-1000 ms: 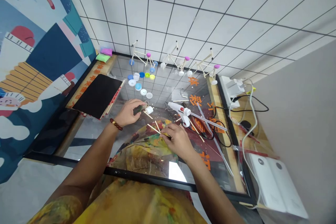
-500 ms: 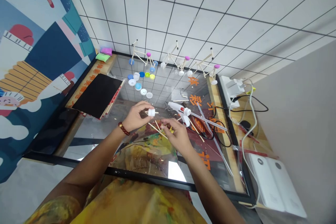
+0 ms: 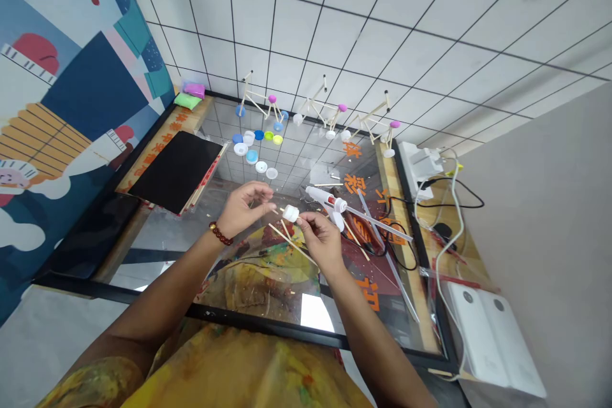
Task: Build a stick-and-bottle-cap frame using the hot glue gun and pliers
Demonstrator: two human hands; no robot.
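Note:
My right hand (image 3: 322,239) pinches the right side of a white bottle cap piece (image 3: 291,213), which looks like caps set together on a thin wooden stick. A short end of that stick pokes out on the left. Close beside it, my left hand (image 3: 246,209) has its thumb and fingers apart, the thumb tip near the stick end; whether they touch I cannot tell. Below both hands, loose wooden sticks (image 3: 292,244) lie on the glass tabletop. A white hot glue gun (image 3: 326,199) with a clear glue stick in its back lies just beyond my right hand.
Loose blue, white and yellow bottle caps (image 3: 261,167) lie beyond my hands. Three stick-and-cap models (image 3: 315,105) stand along the back edge. A black board (image 3: 176,169) tops a stack at left. Cables (image 3: 449,248) and a power strip (image 3: 415,169) are at right.
The white cap piece has passed from my left hand to my right hand and moved slightly right. My left fingers have spread away from it.

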